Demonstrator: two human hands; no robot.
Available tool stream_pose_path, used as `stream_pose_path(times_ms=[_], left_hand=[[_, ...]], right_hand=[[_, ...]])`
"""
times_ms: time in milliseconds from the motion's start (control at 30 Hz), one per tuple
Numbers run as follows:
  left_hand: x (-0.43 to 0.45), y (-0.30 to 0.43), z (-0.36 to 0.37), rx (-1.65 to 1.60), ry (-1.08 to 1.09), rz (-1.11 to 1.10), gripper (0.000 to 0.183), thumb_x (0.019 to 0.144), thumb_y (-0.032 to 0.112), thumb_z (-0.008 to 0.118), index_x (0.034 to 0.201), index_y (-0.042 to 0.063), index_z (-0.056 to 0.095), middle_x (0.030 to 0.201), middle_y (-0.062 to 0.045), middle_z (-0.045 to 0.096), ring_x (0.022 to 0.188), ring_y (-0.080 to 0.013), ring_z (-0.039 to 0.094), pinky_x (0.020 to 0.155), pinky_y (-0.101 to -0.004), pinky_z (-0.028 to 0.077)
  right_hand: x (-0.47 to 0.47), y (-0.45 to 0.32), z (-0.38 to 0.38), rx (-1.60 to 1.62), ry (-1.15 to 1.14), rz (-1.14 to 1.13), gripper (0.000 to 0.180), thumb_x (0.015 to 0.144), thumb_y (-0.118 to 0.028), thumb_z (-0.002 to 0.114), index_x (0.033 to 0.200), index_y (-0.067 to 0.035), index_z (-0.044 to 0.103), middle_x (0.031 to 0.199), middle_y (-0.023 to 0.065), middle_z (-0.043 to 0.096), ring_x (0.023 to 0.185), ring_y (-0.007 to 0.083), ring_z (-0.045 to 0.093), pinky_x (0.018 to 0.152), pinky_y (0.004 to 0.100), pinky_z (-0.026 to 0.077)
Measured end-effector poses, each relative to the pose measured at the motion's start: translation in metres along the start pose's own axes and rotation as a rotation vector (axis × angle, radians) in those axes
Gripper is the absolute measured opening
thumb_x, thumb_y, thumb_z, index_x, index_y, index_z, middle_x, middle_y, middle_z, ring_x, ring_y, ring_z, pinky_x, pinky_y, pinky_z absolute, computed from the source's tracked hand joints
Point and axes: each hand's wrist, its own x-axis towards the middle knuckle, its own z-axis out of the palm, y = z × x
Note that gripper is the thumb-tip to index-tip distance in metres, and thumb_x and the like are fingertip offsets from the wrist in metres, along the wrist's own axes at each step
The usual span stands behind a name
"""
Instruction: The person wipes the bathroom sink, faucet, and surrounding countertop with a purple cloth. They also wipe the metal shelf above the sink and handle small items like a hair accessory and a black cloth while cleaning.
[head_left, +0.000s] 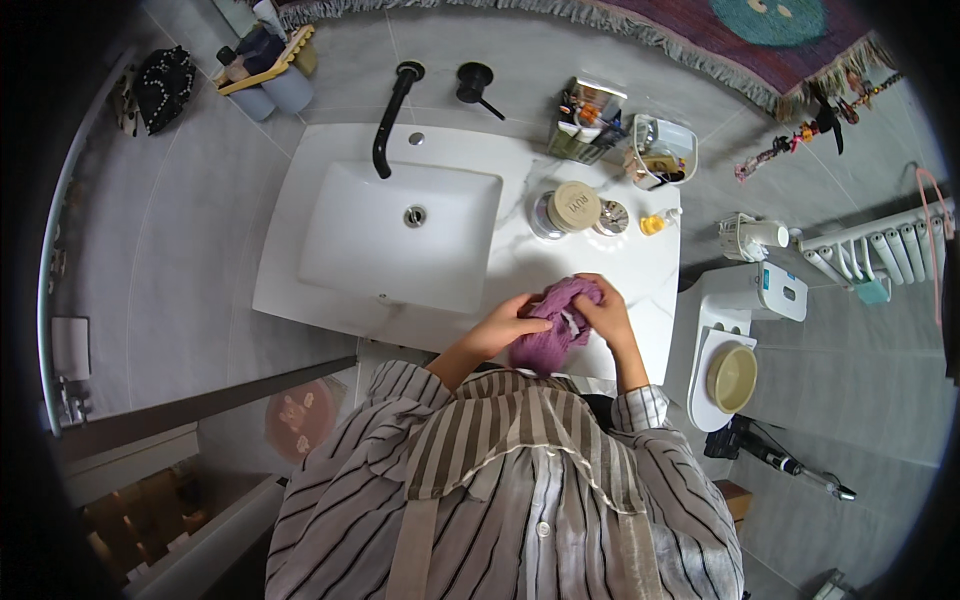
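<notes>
Both my hands hold a bunched purple cloth (551, 341) over the near edge of the marble-patterned white countertop (630, 285). My left hand (506, 326) grips its left side, thumb on top. My right hand (606, 311) pinches its upper right part. A bit of white shows in a fold at the cloth's middle; what it is, I cannot tell. Left of my hands is a white rectangular sink basin (397, 240) under a black wall-mounted faucet (390, 120). Beyond the cloth stand a jar with a beige lid (576, 206) and a small yellow bottle (654, 223).
Two clear organizers, one dark-filled (586, 124) and one white-rimmed (664, 154), stand at the counter's back right. To the right are a toilet (701, 375) with a beige basin (731, 377) on its lid, and a wall rack (877, 247). A black faucet handle (474, 82) juts from the wall.
</notes>
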Motion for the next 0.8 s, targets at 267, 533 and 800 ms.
stream_pose_path(times_ms=[267, 533, 800], left_hand=[[0.013, -0.025, 0.021, 0.237, 0.353, 0.228, 0.031, 0.089, 0.008, 0.056, 0.119, 0.001, 0.053, 0.114, -0.007, 0.058, 0.104, -0.0141, 0.054, 0.092, -0.0262, 0.040], [-0.024, -0.033, -0.007, 0.283, 0.505, 0.385, 0.017, 0.089, 0.006, 0.056, 0.104, 0.002, 0.061, 0.103, -0.003, 0.062, 0.098, -0.0125, 0.056, 0.089, -0.0260, 0.042], [-0.096, -0.010, -0.056, 0.279, 0.766, 0.561, 0.017, 0.089, 0.008, 0.058, 0.104, 0.000, 0.060, 0.102, -0.005, 0.063, 0.094, -0.0131, 0.058, 0.084, -0.0270, 0.045]], right_hand=[[-0.013, 0.025, -0.066, -0.298, 0.215, 0.280, 0.046, 0.088, -0.041, 0.056, 0.090, 0.004, 0.066, 0.073, 0.0092, 0.065, 0.066, 0.0139, 0.058, 0.063, 0.0274, 0.046], [0.007, -0.005, -0.041, -1.193, -0.415, -0.031, 0.051, 0.082, -0.036, 0.058, 0.125, -0.009, 0.052, 0.113, 0.0214, 0.059, 0.103, 0.0358, 0.057, 0.087, 0.0417, 0.046], [0.050, -0.057, 0.078, -1.163, -0.727, -0.338, 0.049, 0.081, -0.033, 0.060, 0.123, -0.010, 0.054, 0.112, 0.0195, 0.060, 0.101, 0.0360, 0.057, 0.090, 0.0389, 0.045]])
